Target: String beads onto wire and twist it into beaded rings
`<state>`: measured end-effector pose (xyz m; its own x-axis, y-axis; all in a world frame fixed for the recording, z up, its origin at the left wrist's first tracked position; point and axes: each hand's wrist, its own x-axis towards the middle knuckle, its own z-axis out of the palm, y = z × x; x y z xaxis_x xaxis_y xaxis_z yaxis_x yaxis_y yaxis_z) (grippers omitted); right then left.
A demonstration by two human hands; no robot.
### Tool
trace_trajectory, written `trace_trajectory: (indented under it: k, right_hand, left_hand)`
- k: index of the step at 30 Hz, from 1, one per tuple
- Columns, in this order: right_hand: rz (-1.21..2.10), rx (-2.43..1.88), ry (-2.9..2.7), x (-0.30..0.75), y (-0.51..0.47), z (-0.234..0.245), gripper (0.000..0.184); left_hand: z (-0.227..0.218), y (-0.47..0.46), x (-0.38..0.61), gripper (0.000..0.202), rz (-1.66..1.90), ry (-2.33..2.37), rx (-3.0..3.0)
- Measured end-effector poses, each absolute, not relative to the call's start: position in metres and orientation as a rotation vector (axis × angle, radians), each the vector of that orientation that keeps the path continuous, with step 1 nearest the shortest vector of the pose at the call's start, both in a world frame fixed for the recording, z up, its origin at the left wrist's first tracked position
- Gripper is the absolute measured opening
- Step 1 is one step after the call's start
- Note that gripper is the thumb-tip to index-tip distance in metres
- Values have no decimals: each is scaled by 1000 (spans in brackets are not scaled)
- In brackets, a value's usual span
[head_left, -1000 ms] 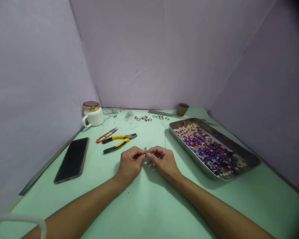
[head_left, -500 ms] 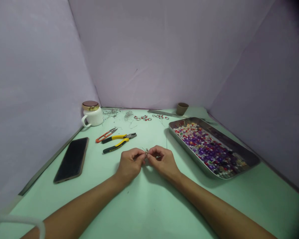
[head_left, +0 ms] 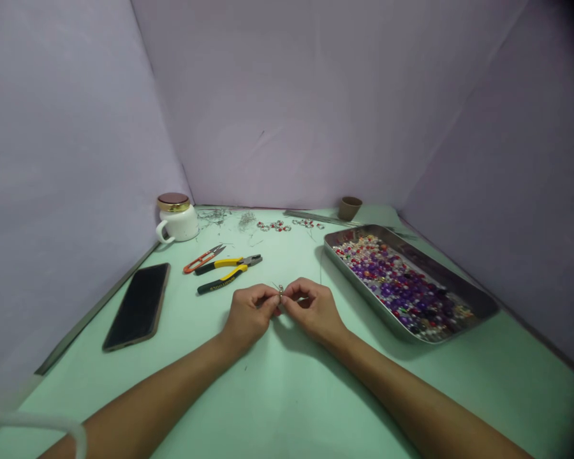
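Observation:
Between the fingertips of both hands is a small ring of silvery beads (head_left: 280,292), mostly covered by the fingers. My left hand (head_left: 251,313) pinches it from the left, thumb against forefinger. From the right, my right hand (head_left: 314,310) pinches the same piece. A thin wire end sticks up beside it. Combination pliers (head_left: 229,271) with yellow and black handles lie spread beyond my left hand, and orange thread snips (head_left: 202,260) lie just behind them. Several finished-looking red and silver bead rings (head_left: 275,226) rest farther back.
A metal tray (head_left: 387,322) of mixed beads stands at the right. A black phone (head_left: 138,307) and a white lidded mug (head_left: 179,223) are at the left. Wire scraps (head_left: 215,217), straight wires (head_left: 316,217) and a brown cup (head_left: 350,208) lie or stand by the back wall.
My right hand has shifted very slightly upward. Both hands keep their pinch on the bead ring, and the other things stay where they were.

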<state>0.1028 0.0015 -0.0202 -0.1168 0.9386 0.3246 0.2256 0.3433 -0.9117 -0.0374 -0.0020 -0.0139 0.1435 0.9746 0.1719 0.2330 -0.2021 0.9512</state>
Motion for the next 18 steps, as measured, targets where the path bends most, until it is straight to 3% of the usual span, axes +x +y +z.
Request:
trace_trajectory:
  k: [13,18]
  right_hand:
    - [767,-1061,-1709,104,1,-21,3]
    - [897,-1080,-1605,104,3,-23,4]
  left_hand:
    - [-11,2,-37,13,1079,1133,1374]
    - [-15,4,-37,12,1119,1182,1356]
